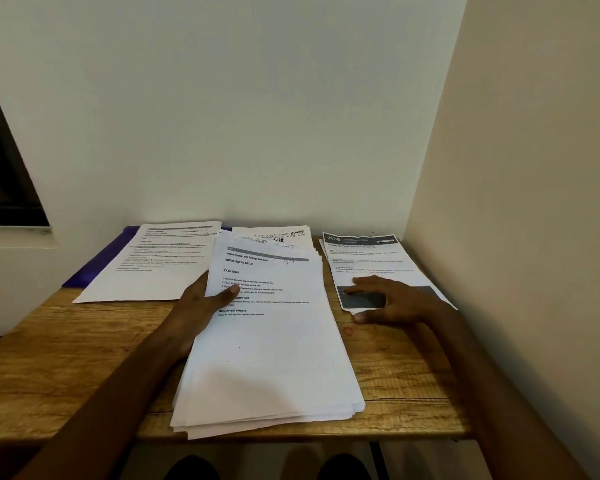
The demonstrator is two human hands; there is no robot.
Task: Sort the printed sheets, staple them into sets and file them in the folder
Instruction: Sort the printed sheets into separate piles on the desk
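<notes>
A thick stack of printed sheets (pixel 271 348) lies in the middle of the wooden table, fanned at its edges. My left hand (pixel 201 306) grips the stack's left edge, thumb on top of the first page. To the right lies a small pile of sheets with a dark header reading 3638 (pixel 368 258). My right hand (pixel 392 299) rests flat on its near end with fingers spread. At the back left another printed sheet (pixel 160 261) lies on a blue folder (pixel 108 258). A sheet with handwriting (pixel 278 237) pokes out behind the stack.
The wooden table (pixel 66 358) sits in a corner, with a wall behind and a wall close on the right (pixel 516 202). A dark window (pixel 4 174) is at the left. A small red ring mark (pixel 348 330) shows on the wood near my right hand.
</notes>
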